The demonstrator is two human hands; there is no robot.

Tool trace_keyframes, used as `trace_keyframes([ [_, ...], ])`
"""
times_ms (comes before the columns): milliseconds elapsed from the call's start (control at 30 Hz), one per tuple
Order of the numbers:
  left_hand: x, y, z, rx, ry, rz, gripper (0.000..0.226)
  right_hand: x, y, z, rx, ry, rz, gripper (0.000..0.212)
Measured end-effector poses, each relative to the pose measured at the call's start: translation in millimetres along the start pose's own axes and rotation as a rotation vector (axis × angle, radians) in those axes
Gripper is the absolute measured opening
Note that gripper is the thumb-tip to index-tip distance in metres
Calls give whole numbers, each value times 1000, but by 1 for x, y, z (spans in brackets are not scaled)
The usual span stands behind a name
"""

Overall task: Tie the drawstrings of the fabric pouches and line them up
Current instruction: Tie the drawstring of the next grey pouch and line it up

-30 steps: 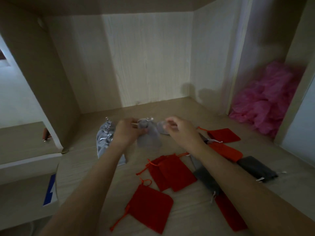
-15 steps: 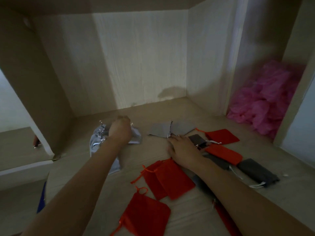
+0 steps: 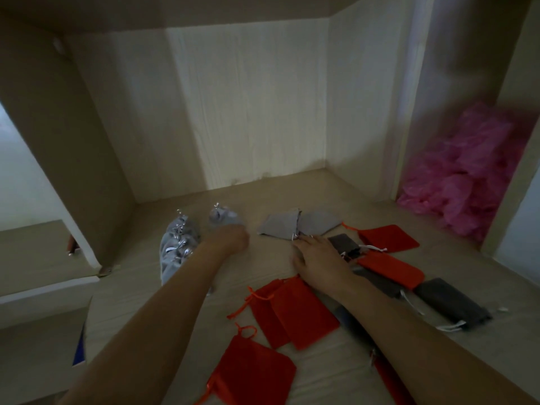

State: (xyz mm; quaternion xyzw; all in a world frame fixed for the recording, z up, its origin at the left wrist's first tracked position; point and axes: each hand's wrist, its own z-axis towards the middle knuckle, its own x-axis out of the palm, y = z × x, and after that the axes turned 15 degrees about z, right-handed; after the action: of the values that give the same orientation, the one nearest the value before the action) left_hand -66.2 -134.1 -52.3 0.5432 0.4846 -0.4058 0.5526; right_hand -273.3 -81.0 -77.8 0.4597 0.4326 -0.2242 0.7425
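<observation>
My left hand (image 3: pixel 229 238) is curled around the lower end of a tied light-grey pouch (image 3: pixel 222 217), which stands at the right end of a row of tied silver-grey pouches (image 3: pixel 178 244). My right hand (image 3: pixel 317 258) lies flat with fingers apart; its fingertips touch the drawstring end of two flat grey pouches (image 3: pixel 282 226). Red pouches lie loose: two overlapping (image 3: pixel 292 314), one near me (image 3: pixel 254 372), others at the right (image 3: pixel 388 238). Dark grey pouches (image 3: pixel 451 302) lie at the right, partly under my right forearm.
All of this lies on a pale wooden shelf (image 3: pixel 263 194) with a back wall and side panels. A partition (image 3: pixel 58 141) stands close to the left of the row. A heap of pink plastic (image 3: pixel 473 176) fills the compartment at the right.
Both hands held the grey pouch up by its strings a second ago. My left hand carried it left and set it beside the row. My right hand dropped flat by the flat grey pouches.
</observation>
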Motion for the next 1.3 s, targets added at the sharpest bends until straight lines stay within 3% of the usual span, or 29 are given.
trace_keyframes([
  [167,-9,0,0,-63,7,-124,33,1,-1,1,-14,-7,-14,44],
  [233,-12,-3,-2,-86,-66,-171,35,1,-1,2,-22,-8,-22,44],
  [367,-15,-13,-8,278,-338,-329,36,3,-4,2,-28,-5,-8,45],
  [433,-11,-26,-10,446,-357,-320,35,2,-3,1,-24,-4,14,44],
  [500,-10,-43,-13,495,-357,-265,29,0,-1,-2,1,-23,77,42],
  [600,-3,-55,-11,390,-318,-199,20,-5,2,-4,62,-98,156,33],
  [733,11,-54,-4,260,-320,5,21,-8,1,-5,122,-181,79,24],
  [800,11,-54,-8,243,-308,-44,21,-8,1,-5,134,-228,110,25],
  [933,-8,-43,-33,251,-392,-458,15,-11,5,-2,34,-405,392,35],
  [1000,-22,-36,-50,265,-323,-718,19,-13,8,1,18,-448,773,42],
  [1100,-38,-28,-78,346,-88,-1256,21,-20,17,3,84,-406,1392,35],
  [1200,-47,-20,-96,440,51,-1534,23,-25,18,6,175,-337,1508,40],
  [1300,-44,-16,-100,495,147,-1674,33,-26,18,6,82,-261,1615,44],
])
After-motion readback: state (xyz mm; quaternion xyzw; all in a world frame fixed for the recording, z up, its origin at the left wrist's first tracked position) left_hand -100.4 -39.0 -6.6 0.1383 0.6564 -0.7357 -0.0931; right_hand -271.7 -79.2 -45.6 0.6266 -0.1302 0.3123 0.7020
